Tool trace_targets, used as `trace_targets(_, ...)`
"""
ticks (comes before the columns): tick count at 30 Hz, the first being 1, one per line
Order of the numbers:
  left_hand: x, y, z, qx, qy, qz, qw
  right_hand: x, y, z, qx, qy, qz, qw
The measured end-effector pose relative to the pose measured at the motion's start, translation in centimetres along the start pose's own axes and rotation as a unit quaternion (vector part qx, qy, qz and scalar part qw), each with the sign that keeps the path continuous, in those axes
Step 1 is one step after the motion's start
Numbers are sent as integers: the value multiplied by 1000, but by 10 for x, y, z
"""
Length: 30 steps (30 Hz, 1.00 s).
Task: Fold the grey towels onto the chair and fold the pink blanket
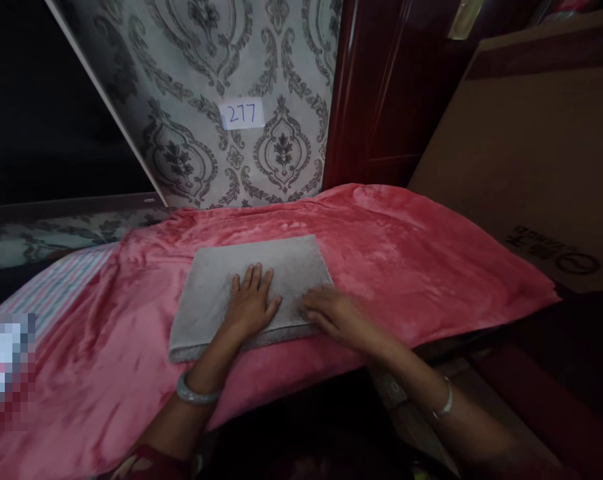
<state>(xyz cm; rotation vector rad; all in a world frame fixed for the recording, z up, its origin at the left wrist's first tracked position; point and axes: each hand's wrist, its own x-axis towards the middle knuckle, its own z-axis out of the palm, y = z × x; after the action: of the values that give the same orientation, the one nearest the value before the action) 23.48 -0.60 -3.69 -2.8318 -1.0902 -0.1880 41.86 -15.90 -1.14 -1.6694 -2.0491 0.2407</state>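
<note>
Both hands were on the folded grey towel, mid red blanket on the bed: left hand flat, open, pressing; right hand open at the near right edge. Smoothing step, I'd judge; next fold needs an edge grip.

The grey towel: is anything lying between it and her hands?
Nothing visible. The left hand lies flat on the folded grey towel, and the right hand touches its near right edge, on the pink blanket.
</note>
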Motion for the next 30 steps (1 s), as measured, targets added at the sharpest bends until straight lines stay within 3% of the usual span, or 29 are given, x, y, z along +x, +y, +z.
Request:
trace_targets(4,0,-3,4,-19,5,-6,1000,67,18,-3,-41,70,30,996)
trace_targets(7,-1,-5,7,-33,8,-10,999,98,29,19,-99,8,50,994)
trace_targets(10,-1,-7,9,-42,11,-10,999,105,35,38,-144,-53,44,987)
trace_targets(16,-2,-7,6,-71,4,-15,997,86,28,36,-140,-106,30,984)
trace_targets(21,-2,-7,2,-93,7,-18,996,44,0,35,-91,-144,-23,985)
trace_targets(26,-7,-10,-10,-59,-11,-23,998,-1,-25,41,-24,-108,-22,994)
trace_targets(30,-18,-6,-21,-39,-5,-39,998,-4,-17,33,87,-59,-47,993)
